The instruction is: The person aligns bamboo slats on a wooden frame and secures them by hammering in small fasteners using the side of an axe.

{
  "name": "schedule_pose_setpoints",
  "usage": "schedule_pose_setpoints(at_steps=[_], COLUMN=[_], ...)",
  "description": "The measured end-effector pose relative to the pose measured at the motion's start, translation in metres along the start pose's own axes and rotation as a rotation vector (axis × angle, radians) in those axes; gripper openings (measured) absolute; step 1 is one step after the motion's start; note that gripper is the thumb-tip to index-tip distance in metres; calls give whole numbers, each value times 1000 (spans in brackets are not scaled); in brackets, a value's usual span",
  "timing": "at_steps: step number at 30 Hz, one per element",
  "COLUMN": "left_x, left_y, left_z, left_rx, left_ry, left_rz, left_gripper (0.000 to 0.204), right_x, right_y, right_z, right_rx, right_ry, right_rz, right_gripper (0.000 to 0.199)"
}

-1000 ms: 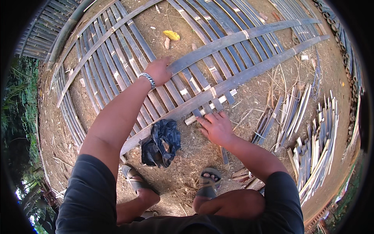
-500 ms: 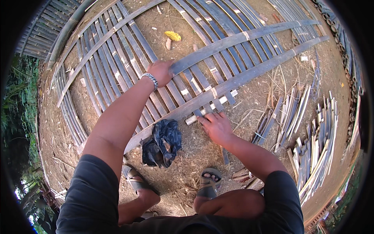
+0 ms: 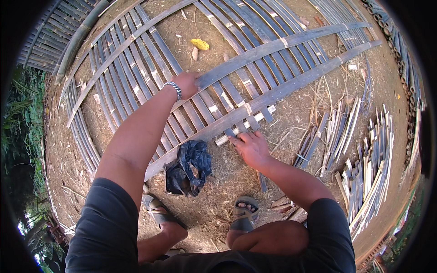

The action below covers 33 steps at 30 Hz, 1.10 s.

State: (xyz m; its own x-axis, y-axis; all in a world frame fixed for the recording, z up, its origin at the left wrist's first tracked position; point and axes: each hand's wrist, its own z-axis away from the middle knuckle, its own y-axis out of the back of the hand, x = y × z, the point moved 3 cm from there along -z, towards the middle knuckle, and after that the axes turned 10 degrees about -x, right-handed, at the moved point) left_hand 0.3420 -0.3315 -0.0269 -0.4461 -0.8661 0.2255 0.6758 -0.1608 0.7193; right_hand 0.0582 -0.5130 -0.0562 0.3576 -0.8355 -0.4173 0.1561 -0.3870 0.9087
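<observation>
Lying flat on bare dirt: bamboo lattice panel [image 3: 150, 68], grey weathered slats laid side by side, crossed by long split rails. Left hand [image 3: 187, 83], metal bracelet [image 3: 173, 89] at the wrist, closed around the end of the upper cross rail [image 3: 273, 45]. Right hand [image 3: 251, 148], fingers spread and flat, pressing on short slat ends just under the lower cross rail [image 3: 291, 88]; grips nothing. Black plastic bag [image 3: 189, 166], crumpled, just beside the panel's near edge; contents cannot be told. Loose bamboo strips [image 3: 364, 168] piled to the right. Yellow scrap [image 3: 200, 44] beyond.
</observation>
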Motion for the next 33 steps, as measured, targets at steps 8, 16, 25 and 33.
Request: schedule_pose_setpoints(at_steps=[8,16,25,33], left_x=[2,-5,13,-4], left_y=[-2,-8,-3,-21], left_z=[-2,0,11,29], left_rx=[-3,34,31,314], left_ry=[21,0,19,-52], left_rz=[-22,-52,-81,54], left_gripper=[59,57,62,58], right_x=[0,-3,-2,-15], right_y=[-1,1,5,12], right_z=[-2,-6,-4,16], right_rx=[2,-5,-36,-81], right_ry=[-28,-30,-41,-41], right_rz=[-33,-59,-49,-57], right_gripper=[32,32,35,47])
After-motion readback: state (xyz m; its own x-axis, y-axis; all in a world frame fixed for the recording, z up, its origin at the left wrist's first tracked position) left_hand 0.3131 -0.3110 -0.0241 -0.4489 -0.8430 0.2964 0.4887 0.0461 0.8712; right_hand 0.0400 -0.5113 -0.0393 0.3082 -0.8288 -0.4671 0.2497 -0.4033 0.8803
